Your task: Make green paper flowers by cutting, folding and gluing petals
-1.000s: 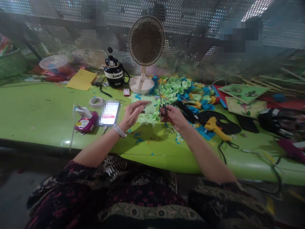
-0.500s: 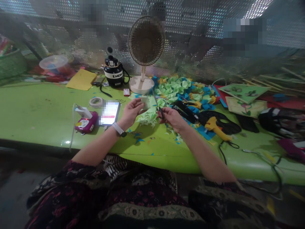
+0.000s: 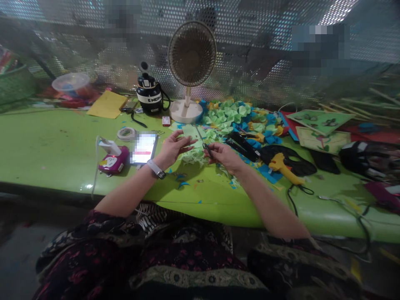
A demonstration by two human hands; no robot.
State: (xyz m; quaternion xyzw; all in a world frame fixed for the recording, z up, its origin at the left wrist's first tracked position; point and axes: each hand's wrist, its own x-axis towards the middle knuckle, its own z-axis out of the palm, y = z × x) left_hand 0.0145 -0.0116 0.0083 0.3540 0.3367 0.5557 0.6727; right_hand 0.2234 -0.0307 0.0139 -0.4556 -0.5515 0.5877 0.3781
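My right hand (image 3: 222,155) is closed round the black handles of a pair of scissors (image 3: 202,141), whose blades point up and left. My left hand (image 3: 173,146) holds a small light-green piece of paper (image 3: 189,131) between thumb and fingers, right at the blades. A white watch sits on my left wrist. Both hands hover over a heap of light-green paper cuttings (image 3: 195,156) on the green table (image 3: 56,146).
A phone (image 3: 143,148) and a pink device (image 3: 113,160) lie left of my hands, with a tape roll (image 3: 126,133) behind. A fan (image 3: 191,66), black jug (image 3: 150,96), folded paper pile (image 3: 237,114), yellow glue gun (image 3: 285,167) and cables (image 3: 328,200) surround them.
Both hands have sunk lower toward the table. The scissors have tilted from nearly upright to leaning left, and the paper piece has shifted slightly left with my left hand.
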